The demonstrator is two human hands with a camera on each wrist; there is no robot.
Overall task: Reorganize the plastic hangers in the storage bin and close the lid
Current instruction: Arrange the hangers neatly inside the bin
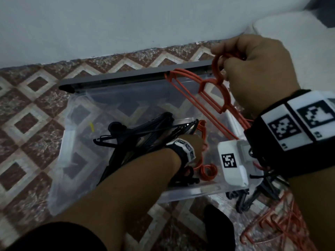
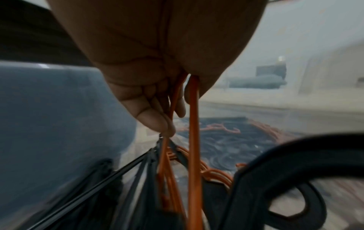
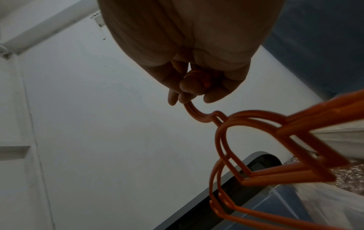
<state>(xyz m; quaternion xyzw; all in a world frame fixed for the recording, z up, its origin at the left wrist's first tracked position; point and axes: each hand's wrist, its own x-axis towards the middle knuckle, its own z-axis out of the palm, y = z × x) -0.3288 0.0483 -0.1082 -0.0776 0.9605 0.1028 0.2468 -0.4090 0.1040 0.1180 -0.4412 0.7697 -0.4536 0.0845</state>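
A clear plastic storage bin [image 1: 59,171] stands open on the patterned floor, its grey lid [image 1: 126,77] behind it by the wall. Black hangers [image 1: 137,131] lie heaped inside. My right hand [image 1: 253,73] [image 3: 195,91] is raised over the bin's far right corner and grips the hooks of a bundle of orange hangers [image 1: 204,93] [image 3: 246,140], which slant down across the bin. My left hand [image 1: 196,147] [image 2: 165,118] reaches into the bin's right side. Its fingers curl round orange hangers [image 1: 203,134] [image 2: 194,140] beside the black ones.
More black hangers [image 1: 253,194] and orange hangers [image 1: 275,227] lie on the floor to the right of the bin. A white wall [image 1: 108,24] runs close behind the lid. A black sleeve [image 1: 54,238] shows at the bottom left.
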